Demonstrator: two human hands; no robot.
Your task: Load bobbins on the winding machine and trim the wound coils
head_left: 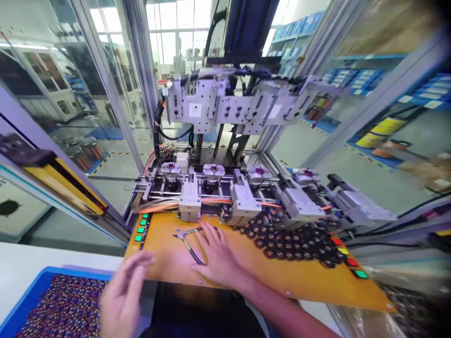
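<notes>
Metal pliers with yellow-and-black handles [182, 234] lie on the orange tabletop [160, 234], left of the spread-fingered right hand [220, 260], whose leftward sweep could knock them askew, while the left hand [123, 295] hangs loosely open.

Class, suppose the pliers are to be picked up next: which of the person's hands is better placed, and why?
Probably the right hand: it is spread over the orange board, right at the handles of the pliers. The left hand is farther off, towards the blue tray.
</notes>
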